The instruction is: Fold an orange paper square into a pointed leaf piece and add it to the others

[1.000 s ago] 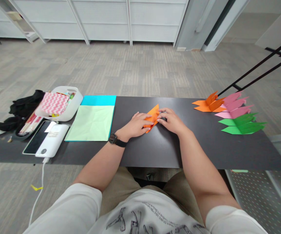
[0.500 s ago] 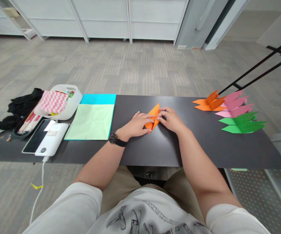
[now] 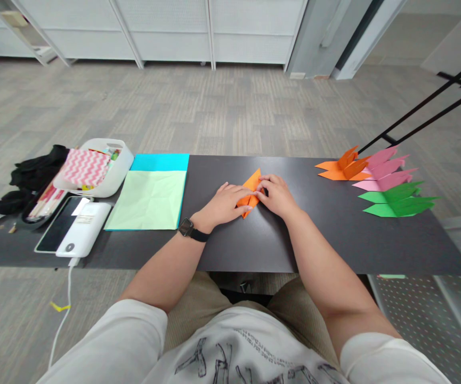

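A folded orange paper [image 3: 253, 182] lies on the dark surface [image 3: 250, 248] between the two hands, its pointed tip aimed at the far edge. The left hand [image 3: 225, 204] reaches over its left side and the right hand [image 3: 277, 196] meets its right edge; both touch it. The left thumb and fingers are spread apart, with orange showing between them, and their tips rest on the paper. The right hand is curled, thumb and forefinger close to each other at the fold; whether they pinch a layer cannot be told. A black watch [image 3: 185, 227] sits on the left wrist.

To the left, well apart from the orange paper, a pale green sheet [image 3: 146, 200] lies over a blue sheet [image 3: 160, 161], which shows along the far side. To the right stand folded pieces with upright points: orange [image 3: 344, 168], pink [image 3: 388, 170] and green [image 3: 400, 201], in a close row.

At the far left, a white basket [image 3: 119, 173] holds a pink-and-white zigzag item [image 3: 85, 167] and small colourful things too small to tell. Beside it, a dark tray [image 3: 38, 224] holds red-and-white sticks [image 3: 48, 201]. Black cloth [image 3: 40, 165] lies behind, and a white device [image 3: 84, 229] overlaps a dark-screened phone [image 3: 56, 232].
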`<move>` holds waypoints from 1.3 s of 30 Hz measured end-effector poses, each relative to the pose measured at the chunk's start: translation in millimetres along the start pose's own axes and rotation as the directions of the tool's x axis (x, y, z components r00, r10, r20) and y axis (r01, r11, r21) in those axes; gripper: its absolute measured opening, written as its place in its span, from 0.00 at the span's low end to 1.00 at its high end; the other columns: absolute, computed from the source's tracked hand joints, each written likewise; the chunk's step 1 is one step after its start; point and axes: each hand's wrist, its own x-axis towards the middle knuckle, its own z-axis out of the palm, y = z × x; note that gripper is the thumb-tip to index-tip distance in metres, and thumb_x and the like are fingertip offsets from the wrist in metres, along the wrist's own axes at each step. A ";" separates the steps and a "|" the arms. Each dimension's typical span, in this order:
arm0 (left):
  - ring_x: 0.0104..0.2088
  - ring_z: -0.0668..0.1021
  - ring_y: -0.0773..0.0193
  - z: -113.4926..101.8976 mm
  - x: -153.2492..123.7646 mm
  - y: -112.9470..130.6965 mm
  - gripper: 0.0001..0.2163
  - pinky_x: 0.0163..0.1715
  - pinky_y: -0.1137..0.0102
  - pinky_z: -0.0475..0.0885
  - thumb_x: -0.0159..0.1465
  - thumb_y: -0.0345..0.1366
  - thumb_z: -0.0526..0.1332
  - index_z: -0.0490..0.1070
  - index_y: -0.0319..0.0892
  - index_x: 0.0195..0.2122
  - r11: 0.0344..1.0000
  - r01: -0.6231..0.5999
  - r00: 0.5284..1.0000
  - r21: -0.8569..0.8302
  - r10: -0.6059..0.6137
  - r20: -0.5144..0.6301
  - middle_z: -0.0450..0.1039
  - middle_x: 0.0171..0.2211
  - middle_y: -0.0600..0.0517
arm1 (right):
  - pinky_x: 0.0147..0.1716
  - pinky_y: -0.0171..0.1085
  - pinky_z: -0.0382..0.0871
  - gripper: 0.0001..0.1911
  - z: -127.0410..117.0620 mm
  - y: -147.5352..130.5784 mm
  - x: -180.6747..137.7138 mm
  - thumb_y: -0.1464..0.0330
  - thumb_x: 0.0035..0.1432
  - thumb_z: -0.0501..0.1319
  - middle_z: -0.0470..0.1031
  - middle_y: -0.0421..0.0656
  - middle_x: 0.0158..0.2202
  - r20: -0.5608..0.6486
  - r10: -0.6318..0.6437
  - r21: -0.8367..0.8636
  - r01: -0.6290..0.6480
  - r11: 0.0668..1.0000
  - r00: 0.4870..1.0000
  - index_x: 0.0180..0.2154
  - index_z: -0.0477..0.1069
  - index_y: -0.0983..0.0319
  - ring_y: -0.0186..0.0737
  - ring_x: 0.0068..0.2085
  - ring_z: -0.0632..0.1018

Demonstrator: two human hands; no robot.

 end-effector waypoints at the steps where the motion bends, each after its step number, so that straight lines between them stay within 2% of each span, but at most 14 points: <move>1: 0.67 0.73 0.51 0.0 -0.1 0.3 0.19 0.75 0.41 0.54 0.75 0.42 0.61 0.73 0.54 0.66 1.000 -0.002 1.000 0.009 0.002 0.001 0.74 0.67 0.51 | 0.68 0.57 0.64 0.03 0.8 -0.6 0.1 0.65 0.66 0.66 0.76 0.48 0.59 -0.012 0.001 -0.003 -0.001 1.000 1.000 0.38 0.79 0.55 0.53 0.63 0.74; 7: 0.67 0.72 0.48 3.4 -0.1 -0.3 0.16 0.75 0.41 0.54 0.72 0.42 0.66 0.81 0.56 0.59 0.998 -0.006 1.000 0.058 0.006 0.007 0.72 0.68 0.50 | 0.67 0.56 0.66 0.05 5.1 -2.3 1.5 0.65 0.66 0.64 0.75 0.50 0.57 -0.053 -0.008 -0.035 0.006 0.999 0.999 0.43 0.79 0.55 0.54 0.62 0.75; 13: 0.68 0.71 0.48 7.7 0.9 6.1 0.17 0.74 0.42 0.56 0.74 0.42 0.63 0.80 0.55 0.62 0.993 0.046 0.999 0.105 -0.043 -0.029 0.72 0.68 0.48 | 0.69 0.60 0.62 0.21 8.1 4.0 2.1 0.60 0.68 0.63 0.70 0.57 0.65 -0.127 0.098 -0.115 -0.113 0.987 0.987 0.59 0.75 0.58 0.61 0.67 0.70; 17: 0.66 0.72 0.48 12.0 2.0 8.2 0.16 0.73 0.43 0.57 0.75 0.43 0.61 0.80 0.55 0.60 0.985 0.093 0.994 0.143 -0.083 -0.070 0.73 0.68 0.49 | 0.72 0.66 0.54 0.28 7.5 7.7 -0.8 0.56 0.69 0.63 0.66 0.57 0.70 -0.081 0.145 -0.144 -0.156 0.977 0.986 0.66 0.71 0.58 0.63 0.71 0.66; 20: 0.66 0.72 0.48 15.1 2.7 7.2 0.16 0.72 0.45 0.59 0.75 0.44 0.61 0.80 0.53 0.60 0.983 0.105 0.992 0.153 -0.092 -0.089 0.73 0.67 0.48 | 0.73 0.70 0.50 0.30 6.8 6.2 -2.0 0.55 0.68 0.64 0.65 0.56 0.72 -0.062 0.191 -0.156 -0.198 0.968 0.980 0.67 0.69 0.57 0.66 0.74 0.62; 24: 0.65 0.71 0.47 18.1 3.5 5.1 0.17 0.71 0.47 0.60 0.74 0.44 0.62 0.79 0.51 0.61 0.982 0.103 0.990 0.160 -0.086 -0.107 0.73 0.67 0.47 | 0.73 0.69 0.49 0.28 7.4 1.3 0.5 0.56 0.70 0.62 0.64 0.57 0.73 -0.084 0.249 -0.153 -0.260 0.953 0.965 0.66 0.71 0.59 0.66 0.75 0.61; 30: 0.64 0.71 0.47 19.5 5.4 6.1 0.17 0.69 0.48 0.62 0.75 0.44 0.59 0.78 0.53 0.62 0.979 0.117 0.986 0.169 -0.094 -0.135 0.73 0.64 0.47 | 0.73 0.71 0.50 0.27 8.4 -0.3 1.9 0.56 0.71 0.60 0.65 0.57 0.73 -0.093 0.253 -0.155 -0.265 0.952 0.963 0.66 0.71 0.58 0.67 0.75 0.61; 39: 0.64 0.71 0.49 21.4 5.7 3.6 0.18 0.67 0.50 0.63 0.76 0.38 0.57 0.78 0.52 0.63 0.977 0.132 0.984 0.168 -0.108 -0.142 0.72 0.65 0.48 | 0.74 0.73 0.46 0.36 0.1 -4.6 -5.6 0.54 0.70 0.62 0.57 0.57 0.78 0.056 0.236 -0.195 -0.221 0.956 0.970 0.74 0.61 0.57 0.69 0.78 0.56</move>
